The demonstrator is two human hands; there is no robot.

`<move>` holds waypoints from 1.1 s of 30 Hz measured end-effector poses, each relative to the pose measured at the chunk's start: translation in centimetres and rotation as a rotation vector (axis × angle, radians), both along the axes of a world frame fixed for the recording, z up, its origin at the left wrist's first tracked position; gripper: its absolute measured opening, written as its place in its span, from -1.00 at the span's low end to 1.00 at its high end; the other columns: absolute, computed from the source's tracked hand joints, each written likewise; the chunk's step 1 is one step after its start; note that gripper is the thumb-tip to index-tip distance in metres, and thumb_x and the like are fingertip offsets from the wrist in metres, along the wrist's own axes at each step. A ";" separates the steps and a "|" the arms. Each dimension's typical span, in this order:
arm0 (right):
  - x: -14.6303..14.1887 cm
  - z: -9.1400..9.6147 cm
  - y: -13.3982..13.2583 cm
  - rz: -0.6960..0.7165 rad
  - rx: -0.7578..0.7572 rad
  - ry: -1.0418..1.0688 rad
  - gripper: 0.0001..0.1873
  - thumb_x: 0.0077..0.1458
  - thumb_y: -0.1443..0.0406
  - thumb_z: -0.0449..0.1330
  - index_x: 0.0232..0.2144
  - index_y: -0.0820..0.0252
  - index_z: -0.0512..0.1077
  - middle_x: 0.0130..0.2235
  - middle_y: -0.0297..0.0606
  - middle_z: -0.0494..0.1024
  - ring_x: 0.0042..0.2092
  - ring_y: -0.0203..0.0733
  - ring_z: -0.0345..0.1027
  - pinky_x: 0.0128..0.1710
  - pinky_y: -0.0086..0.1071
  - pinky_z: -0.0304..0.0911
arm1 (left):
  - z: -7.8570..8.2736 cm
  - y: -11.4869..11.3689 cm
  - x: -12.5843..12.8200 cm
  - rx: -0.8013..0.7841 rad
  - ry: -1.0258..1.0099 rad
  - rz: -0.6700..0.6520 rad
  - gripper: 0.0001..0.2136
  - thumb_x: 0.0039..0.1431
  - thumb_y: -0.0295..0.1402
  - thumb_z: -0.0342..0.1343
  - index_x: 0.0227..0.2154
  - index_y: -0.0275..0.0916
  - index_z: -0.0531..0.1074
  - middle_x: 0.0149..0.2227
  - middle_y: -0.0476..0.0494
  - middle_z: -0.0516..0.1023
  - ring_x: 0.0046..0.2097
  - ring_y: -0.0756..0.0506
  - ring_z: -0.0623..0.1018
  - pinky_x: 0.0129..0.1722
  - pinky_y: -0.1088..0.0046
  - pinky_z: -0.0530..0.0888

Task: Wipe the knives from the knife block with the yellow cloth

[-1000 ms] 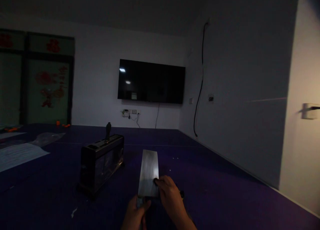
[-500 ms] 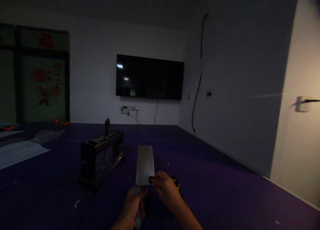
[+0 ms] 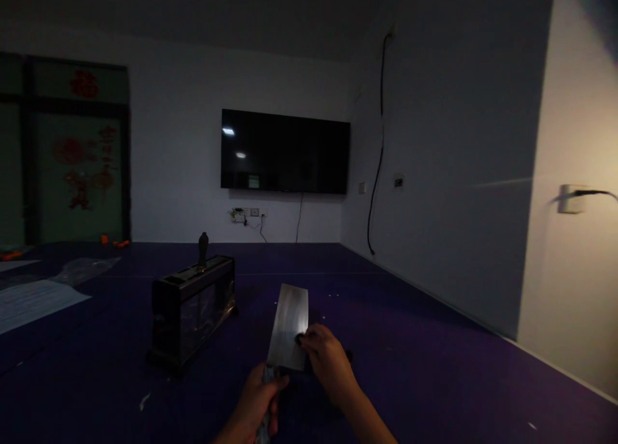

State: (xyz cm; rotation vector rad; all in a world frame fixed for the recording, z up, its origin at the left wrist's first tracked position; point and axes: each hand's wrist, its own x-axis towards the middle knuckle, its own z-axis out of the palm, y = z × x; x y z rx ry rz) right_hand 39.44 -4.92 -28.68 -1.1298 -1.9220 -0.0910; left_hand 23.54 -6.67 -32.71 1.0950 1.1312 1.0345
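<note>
A cleaver (image 3: 288, 322) with a broad grey blade points away from me over the purple surface, tilted slightly to the right. My left hand (image 3: 258, 399) is wrapped round its handle at the bottom. At the blade's right side, my right hand (image 3: 326, 354) pinches a small dark object (image 3: 300, 338); its kind is too dim to make out. That object appears to touch the blade face. Left of the cleaver stands a black knife block (image 3: 193, 309) with clear sides, and one dark handle (image 3: 203, 248) sticks up from its top.
White printed paper (image 3: 38, 302) and crumpled clear plastic (image 3: 87, 270) lie at the left. Small orange pieces (image 3: 121, 244) sit by the far door. A dark object (image 3: 348, 355) is mostly hidden behind my right hand. A wall-mounted television (image 3: 284, 153) hangs at the back.
The cleaver's blade has swung to the right and tilts more. My right hand has moved a little right and up with the small dark object.
</note>
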 end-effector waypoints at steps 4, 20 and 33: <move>0.3 0.4 0.0 -0.064 0.043 0.027 -0.73 0.02 0.47 0.03 -0.43 0.12 0.50 -0.38 -0.24 0.48 -0.31 -0.20 0.37 -0.32 -0.43 0.25 | -0.2 0.1 -0.1 -0.014 0.023 -0.041 -0.66 -0.19 -0.12 0.11 -0.37 -0.18 0.23 -0.81 0.23 0.16 -0.84 0.09 0.12 -0.82 0.62 0.06; 1.4 -0.2 0.5 -0.099 0.132 0.076 -0.70 0.12 0.38 -0.03 -0.28 0.11 0.49 -0.21 -0.18 0.50 -0.17 -0.13 0.35 -0.17 -0.27 0.29 | -0.7 0.6 -0.1 -0.008 0.025 -0.122 -0.76 -0.15 -0.26 0.09 -0.40 -0.19 0.21 -0.81 0.22 0.17 -0.84 0.08 0.14 -0.81 0.63 0.08; 0.8 -0.4 0.2 -0.087 0.118 0.069 -0.70 0.11 0.41 -0.03 -0.28 0.16 0.50 -0.22 -0.16 0.51 -0.17 -0.14 0.37 -0.16 -0.28 0.29 | 0.1 -0.8 0.1 0.028 0.011 -0.072 -0.85 -0.05 -0.33 0.00 -0.37 -0.20 0.21 -0.79 0.23 0.16 -0.84 0.10 0.14 -0.80 0.63 0.07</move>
